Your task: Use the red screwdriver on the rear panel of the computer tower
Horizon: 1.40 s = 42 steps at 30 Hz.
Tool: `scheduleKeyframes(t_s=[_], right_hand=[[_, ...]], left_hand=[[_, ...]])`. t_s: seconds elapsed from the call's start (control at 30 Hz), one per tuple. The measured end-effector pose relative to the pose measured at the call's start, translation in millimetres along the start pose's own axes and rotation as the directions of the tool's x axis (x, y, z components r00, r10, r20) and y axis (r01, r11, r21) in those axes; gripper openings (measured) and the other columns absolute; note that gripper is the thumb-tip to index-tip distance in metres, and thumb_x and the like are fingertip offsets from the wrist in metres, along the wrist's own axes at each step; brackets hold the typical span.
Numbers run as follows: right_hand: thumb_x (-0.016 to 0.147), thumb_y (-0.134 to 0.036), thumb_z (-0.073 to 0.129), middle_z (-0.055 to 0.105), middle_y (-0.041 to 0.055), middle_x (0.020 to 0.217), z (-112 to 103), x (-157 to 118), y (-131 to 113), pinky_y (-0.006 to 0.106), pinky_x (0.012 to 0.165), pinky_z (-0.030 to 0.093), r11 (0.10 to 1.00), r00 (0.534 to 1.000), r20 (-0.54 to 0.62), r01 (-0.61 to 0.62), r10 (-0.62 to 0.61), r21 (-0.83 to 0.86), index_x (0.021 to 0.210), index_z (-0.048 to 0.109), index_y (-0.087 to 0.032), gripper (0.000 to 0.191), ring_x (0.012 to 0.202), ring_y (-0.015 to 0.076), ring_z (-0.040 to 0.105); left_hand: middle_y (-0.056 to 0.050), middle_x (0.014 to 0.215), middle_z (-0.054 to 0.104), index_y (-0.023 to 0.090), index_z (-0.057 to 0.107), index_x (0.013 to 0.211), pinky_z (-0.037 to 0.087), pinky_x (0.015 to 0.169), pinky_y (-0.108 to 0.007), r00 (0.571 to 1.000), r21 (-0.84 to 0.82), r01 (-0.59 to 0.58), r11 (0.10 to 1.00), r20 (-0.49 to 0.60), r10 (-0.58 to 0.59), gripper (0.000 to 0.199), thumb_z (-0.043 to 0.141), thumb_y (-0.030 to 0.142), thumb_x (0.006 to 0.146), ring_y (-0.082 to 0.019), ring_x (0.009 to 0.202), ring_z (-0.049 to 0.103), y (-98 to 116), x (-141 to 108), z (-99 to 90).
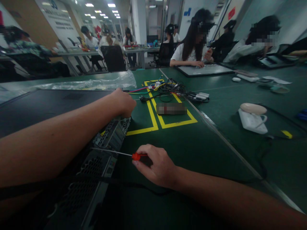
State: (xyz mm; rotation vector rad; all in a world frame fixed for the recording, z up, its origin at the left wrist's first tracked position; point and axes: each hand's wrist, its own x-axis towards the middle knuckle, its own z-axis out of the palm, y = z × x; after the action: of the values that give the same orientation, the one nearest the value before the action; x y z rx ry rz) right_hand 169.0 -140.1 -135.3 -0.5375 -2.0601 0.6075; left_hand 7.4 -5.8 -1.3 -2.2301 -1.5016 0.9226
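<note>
A dark computer case (59,103) lies on its side at the left, its perforated metal back panel turned toward the right. My left hand (126,103) rests at its far rear corner, fingers curled down over the edge and partly hidden. In my right hand (157,164) is a screwdriver (136,156) with a red handle, pinched between thumb and fingers. Its long thin shaft points left to the back panel. The tip is near the panel's slots, but I cannot tell whether it sits in a screw.
Bundled cables (171,86) with a plug lie beyond the case, near yellow tape (153,111) and a blurred dark box (171,108). Plastic wrap (115,80) stretches behind the case. A white holder with a cup (253,118) stands right. A co-worker (192,48) handles a flat panel opposite.
</note>
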Motion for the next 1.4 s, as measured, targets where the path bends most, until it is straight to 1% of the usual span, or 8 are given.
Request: scheduleKeyframes(t_s=[0.2,0.3,0.5,0.63,0.93,1.17,1.3,1.4], right_hand=[[0.096,-0.026,0.063,0.068,0.0047,0.089,-1.9,1.8,-1.4,0.025,0.063,0.051,1.000,1.000,0.000,0.004,-0.004,-0.006,0.105,0.060,-0.015,0.015,0.066,0.0129,0.060],[0.096,-0.027,0.064,0.068,0.0042,0.089,-1.9,1.8,-1.5,0.025,0.063,0.050,1.000,1.000,0.003,-0.004,0.004,-0.005,0.105,0.060,-0.015,0.015,0.065,0.0127,0.059],[0.096,-0.029,0.063,0.068,0.0040,0.090,-1.6,1.0,-1.8,0.025,0.065,0.051,0.999,0.999,0.017,-0.032,0.032,-0.007,0.105,0.059,-0.017,0.016,0.067,0.0133,0.060],[0.096,-0.030,0.063,0.068,0.0036,0.089,-1.2,0.5,-1.3,0.026,0.064,0.051,1.000,1.000,0.013,-0.023,0.023,-0.005,0.106,0.059,-0.017,0.017,0.066,0.0130,0.059],[0.097,-0.031,0.061,0.066,0.0029,0.086,-3.2,2.1,-4.1,0.025,0.062,0.049,0.998,0.998,0.034,-0.054,0.053,0.016,0.105,0.059,-0.017,0.017,0.064,0.0124,0.056],[0.099,-0.034,0.056,0.067,0.0051,0.088,-4.8,2.6,-5.4,0.028,0.068,0.051,0.998,0.996,0.061,-0.057,0.059,-0.020,0.107,0.061,-0.015,0.021,0.070,0.0151,0.060],[0.102,-0.033,0.051,0.067,0.0060,0.087,-5.1,3.3,-5.8,0.028,0.069,0.051,0.998,0.994,0.091,-0.057,0.058,-0.014,0.106,0.063,-0.015,0.022,0.071,0.0156,0.060],[0.102,-0.033,0.051,0.069,0.0074,0.092,-4.0,2.5,-5.3,0.028,0.071,0.053,0.999,0.995,0.085,-0.052,0.052,-0.003,0.111,0.062,-0.015,0.023,0.076,0.0165,0.064]], left_hand=[[-0.014,0.118,0.074,0.021,0.076,0.112,0.045,0.094,-0.050,1.000,0.000,0.005,1.000,-0.020,-0.005,0.037,0.058,0.025,0.080,-0.033,0.109,0.064,-1.2,2.6,3.0],[-0.016,0.117,0.074,0.020,0.076,0.111,0.045,0.095,-0.051,0.999,-0.015,0.003,1.000,-0.033,-0.004,0.036,0.060,0.026,0.080,-0.033,0.109,0.065,-1.5,3.2,3.5],[-0.015,0.117,0.074,0.021,0.075,0.116,0.045,0.094,-0.051,1.000,0.012,0.007,1.000,0.001,-0.007,0.041,0.058,0.025,0.079,-0.034,0.110,0.063,-0.8,2.6,1.8],[-0.016,0.121,0.073,0.019,0.074,0.118,0.046,0.093,-0.051,1.000,0.033,-0.003,0.999,0.010,0.002,0.043,0.057,0.024,0.079,-0.034,0.111,0.064,-0.4,2.3,1.2],[-0.014,0.115,0.075,0.022,0.075,0.113,0.046,0.094,-0.050,1.000,0.024,0.007,1.000,0.001,-0.007,0.039,0.058,0.024,0.078,-0.031,0.108,0.064,0.1,0.3,-0.6],[-0.015,0.118,0.074,0.021,0.075,0.110,0.046,0.089,-0.049,1.000,0.026,-0.008,1.000,-0.009,0.009,0.036,0.054,0.027,0.081,-0.032,0.107,0.064,-1.3,1.0,1.0],[-0.013,0.116,0.075,0.023,0.075,0.108,0.045,0.091,-0.047,1.000,0.018,0.004,1.000,-0.015,-0.004,0.034,0.056,0.026,0.080,-0.030,0.106,0.064,-0.8,0.3,0.1],[-0.013,0.117,0.075,0.023,0.076,0.109,0.045,0.092,-0.047,1.000,-0.003,0.014,1.000,-0.014,-0.014,0.035,0.058,0.025,0.079,-0.031,0.108,0.063,0.2,-1.4,-1.4]])
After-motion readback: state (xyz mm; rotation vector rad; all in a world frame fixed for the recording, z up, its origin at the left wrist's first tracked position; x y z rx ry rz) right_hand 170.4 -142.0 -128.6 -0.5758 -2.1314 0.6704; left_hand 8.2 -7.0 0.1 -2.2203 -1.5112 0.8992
